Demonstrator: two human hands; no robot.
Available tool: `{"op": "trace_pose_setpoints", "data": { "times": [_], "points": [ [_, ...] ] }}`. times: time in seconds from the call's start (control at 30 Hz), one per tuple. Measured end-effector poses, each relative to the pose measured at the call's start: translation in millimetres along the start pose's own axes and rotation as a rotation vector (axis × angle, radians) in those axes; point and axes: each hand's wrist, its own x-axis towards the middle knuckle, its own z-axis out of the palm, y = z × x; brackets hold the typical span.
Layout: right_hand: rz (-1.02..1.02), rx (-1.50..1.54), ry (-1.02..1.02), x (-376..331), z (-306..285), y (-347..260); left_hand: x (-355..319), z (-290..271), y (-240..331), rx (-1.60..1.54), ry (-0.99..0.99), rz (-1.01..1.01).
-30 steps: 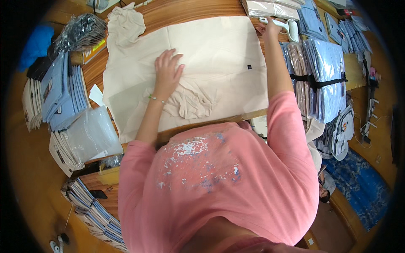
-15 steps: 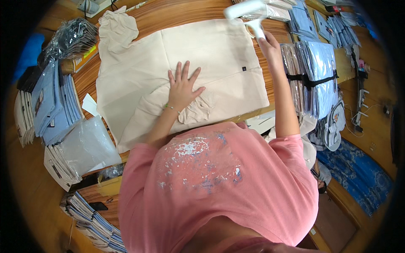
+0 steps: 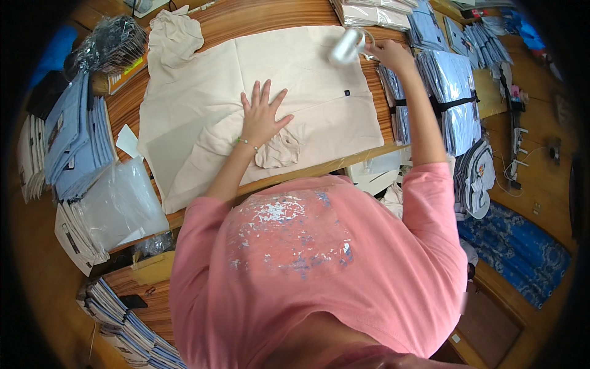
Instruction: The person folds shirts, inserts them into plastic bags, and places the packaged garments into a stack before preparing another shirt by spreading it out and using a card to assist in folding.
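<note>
A cream garment (image 3: 295,67) is spread flat on the wood-grain table (image 3: 246,18), a small dark label (image 3: 347,93) on its right part. One sleeve (image 3: 175,37) lies crumpled at the far left; another bunched part (image 3: 278,151) is beside my left wrist. My left hand (image 3: 263,115) presses flat on the cloth, fingers spread, a thin bracelet at the wrist. At the garment's far right edge, my right hand (image 3: 388,54) grips the handle of a white lint roller (image 3: 347,46). The roller is blurred by motion, so whether it touches the cloth is unclear.
Folded blue shirts in clear bags (image 3: 452,101) stand bound by a black strap to the right. On the left are folded blue shirts (image 3: 67,135), clear plastic bags (image 3: 126,194) and a bagged dark bundle (image 3: 114,52). More packed shirts (image 3: 375,15) lie at the far right.
My right hand has swung the lint roller down and nearer over the garment's far right corner, turning it. My left hand stays spread on the cloth. The whole view has shifted slightly.
</note>
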Motion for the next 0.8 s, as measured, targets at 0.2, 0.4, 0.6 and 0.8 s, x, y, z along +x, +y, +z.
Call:
{"op": "trace_pose_setpoints", "data": {
  "times": [0.2,0.4,0.6,0.8],
  "points": [
    [0.239,1.317,0.184,10,119,36,12,-39,-20,-0.295,0.255,-0.045],
    [0.495,1.502,0.381,40,134,6,4,-58,-53,-0.302,0.312,-0.175],
    [0.495,1.669,0.531,50,110,-16,8,-71,-93,-0.236,0.434,-0.218],
    [-0.56,0.577,0.301,69,114,-80,47,-90,-209,0.124,0.582,-0.604]
  ]
}}
